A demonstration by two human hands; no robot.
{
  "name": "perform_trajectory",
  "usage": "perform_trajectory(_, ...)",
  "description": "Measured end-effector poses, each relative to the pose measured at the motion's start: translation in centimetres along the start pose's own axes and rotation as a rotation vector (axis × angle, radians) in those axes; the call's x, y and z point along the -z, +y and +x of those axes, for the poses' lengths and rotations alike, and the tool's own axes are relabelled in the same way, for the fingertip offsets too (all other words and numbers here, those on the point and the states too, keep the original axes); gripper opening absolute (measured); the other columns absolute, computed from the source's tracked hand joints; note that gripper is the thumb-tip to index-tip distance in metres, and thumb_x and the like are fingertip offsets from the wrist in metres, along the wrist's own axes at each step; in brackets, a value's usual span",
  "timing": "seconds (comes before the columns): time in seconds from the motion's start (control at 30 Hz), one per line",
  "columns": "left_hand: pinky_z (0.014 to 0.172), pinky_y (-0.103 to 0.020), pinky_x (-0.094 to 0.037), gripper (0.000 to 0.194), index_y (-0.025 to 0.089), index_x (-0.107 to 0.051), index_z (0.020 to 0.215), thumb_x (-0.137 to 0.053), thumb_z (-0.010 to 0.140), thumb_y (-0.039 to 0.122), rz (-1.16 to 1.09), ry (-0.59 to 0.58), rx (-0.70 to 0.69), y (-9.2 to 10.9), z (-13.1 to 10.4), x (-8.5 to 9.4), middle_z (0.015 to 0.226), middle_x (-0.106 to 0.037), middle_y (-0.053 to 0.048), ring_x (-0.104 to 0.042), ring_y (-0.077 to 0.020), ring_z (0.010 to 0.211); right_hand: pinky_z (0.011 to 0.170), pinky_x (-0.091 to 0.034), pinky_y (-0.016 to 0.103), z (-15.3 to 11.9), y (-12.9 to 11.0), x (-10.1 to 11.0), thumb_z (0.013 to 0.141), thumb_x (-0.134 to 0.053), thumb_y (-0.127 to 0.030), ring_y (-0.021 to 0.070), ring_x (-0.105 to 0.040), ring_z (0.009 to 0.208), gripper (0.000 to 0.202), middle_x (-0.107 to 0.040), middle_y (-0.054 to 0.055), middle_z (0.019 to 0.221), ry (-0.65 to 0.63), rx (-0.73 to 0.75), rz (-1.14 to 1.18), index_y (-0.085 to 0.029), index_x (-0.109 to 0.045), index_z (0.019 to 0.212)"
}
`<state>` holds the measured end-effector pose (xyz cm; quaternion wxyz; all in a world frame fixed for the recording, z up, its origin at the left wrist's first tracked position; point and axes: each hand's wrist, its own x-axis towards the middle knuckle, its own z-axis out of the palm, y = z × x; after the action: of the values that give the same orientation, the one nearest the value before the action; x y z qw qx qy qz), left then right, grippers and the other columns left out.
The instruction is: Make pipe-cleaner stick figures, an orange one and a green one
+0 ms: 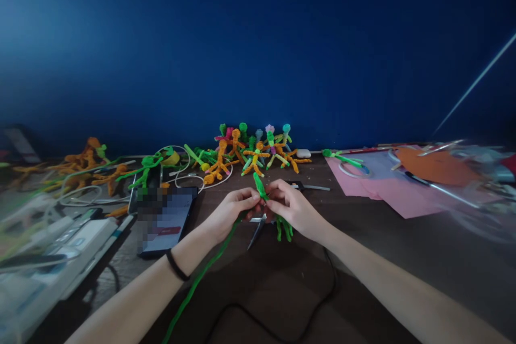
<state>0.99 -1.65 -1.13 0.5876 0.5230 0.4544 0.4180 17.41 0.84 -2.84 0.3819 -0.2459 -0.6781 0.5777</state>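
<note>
My left hand (237,205) and my right hand (287,203) meet near the middle, both closed around a green fuzzy piece (260,187) whose tip points up between them. A green strand (197,279) runs from beneath my left hand down toward the bottom edge. Under my right hand hang several green fuzzy legs (284,229); where they join the piece is hidden. A thin dark pointed tool (257,233) shows just below my fingers, its upper end covered, so I cannot tell whether a hand holds it.
Several colourful fuzzy figures (255,158) stand by the blue wall. A phone (167,223) and white power strip (76,258) lie left, with cables around. Pink paper (407,198) and an orange sheet (437,166) lie right. A black cable (298,333) crosses the table in front.
</note>
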Motion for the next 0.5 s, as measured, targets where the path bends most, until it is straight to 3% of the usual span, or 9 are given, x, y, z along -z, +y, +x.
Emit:
perform_trajectory(0.33, 0.050, -0.020, -0.032, 0.019, 0.016, -0.052, 0.080, -0.054, 0.074, 0.034, 0.175, 0.069, -0.118, 0.34, -0.05, -0.31, 0.064, -0.047, 0.004, -0.043, -0.0068, 0.055, 0.065, -0.046, 0.029, -0.10, -0.10, -0.03, 0.078, -0.053, -0.027, 0.0138, -0.060, 0.065, 0.015, -0.057, -0.001, 0.069, 0.011, -0.058, -0.053, -0.020, -0.041, 0.081)
perform_trajectory(0.5, 0.047, -0.019, -0.030, 0.018, 0.015, -0.050, 0.073, -0.055, 0.073, 0.033, 0.280, 0.048, -0.127, 0.55, -0.17, -0.54, 0.059, -0.045, 0.005, -0.040, -0.0062, 0.050, 0.066, -0.043, 0.025, -0.08, -0.52, -0.03, 0.079, -0.051, -0.034, 0.0130, -0.054, 0.072, 0.017, -0.056, 0.001, 0.076, 0.166, 0.028, -0.213, -0.017, -0.050, 0.081)
